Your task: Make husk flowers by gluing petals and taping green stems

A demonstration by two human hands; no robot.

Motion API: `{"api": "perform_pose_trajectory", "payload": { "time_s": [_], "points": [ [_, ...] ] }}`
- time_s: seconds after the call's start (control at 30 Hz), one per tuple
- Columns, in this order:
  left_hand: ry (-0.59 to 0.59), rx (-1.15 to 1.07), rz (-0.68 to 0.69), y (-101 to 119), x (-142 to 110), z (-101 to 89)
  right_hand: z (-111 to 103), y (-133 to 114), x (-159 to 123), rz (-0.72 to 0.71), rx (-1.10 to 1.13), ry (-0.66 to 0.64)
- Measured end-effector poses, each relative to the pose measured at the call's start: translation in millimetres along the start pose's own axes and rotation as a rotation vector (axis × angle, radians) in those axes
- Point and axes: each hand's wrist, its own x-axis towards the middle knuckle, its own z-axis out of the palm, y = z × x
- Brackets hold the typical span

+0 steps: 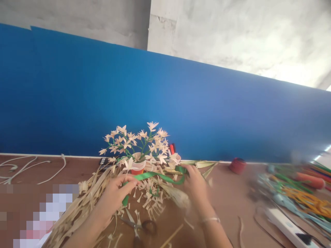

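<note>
My left hand (113, 194) is closed around one end of a green ribbon (155, 176), which stretches across to my right hand (195, 184). The right hand pinches the ribbon's other end and is slightly blurred. Just behind both hands stands a red and white cup (137, 166) holding a bunch of pale straw flowers (139, 141) on green stems. Dried straw strips and cut bits (85, 203) lie under and around my hands on the brown table (227, 203).
Scissors (141, 227) lie near the front edge between my arms. A red spool (237, 165) sits to the right by the blue wall panel (181, 103). Coloured sticks and strips (302, 193) and a white power strip (289, 227) are at far right. White cords (26, 167) lie at left.
</note>
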Motion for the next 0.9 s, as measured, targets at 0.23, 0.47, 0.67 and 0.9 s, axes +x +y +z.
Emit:
{"api": "perform_pose_trajectory", "payload": {
  "time_s": [0.23,0.47,0.67,0.9],
  "points": [
    [0.105,0.227,0.126,12.3,-5.0,-0.1,-28.3,-19.1,-3.1,-0.279,0.029,0.218],
    [-0.125,-0.225,-0.043,8.3,-28.7,34.4,-32.3,-56.0,-25.3,-0.542,0.173,0.201],
    [-0.328,-0.323,-0.218,8.3,-25.6,46.4,-16.2,-57.5,-28.7,-0.636,0.153,0.295],
    [-0.362,-0.013,-0.212,20.3,-20.1,16.5,-21.2,-14.6,-5.2,-0.221,-0.012,0.423]
  ]
}}
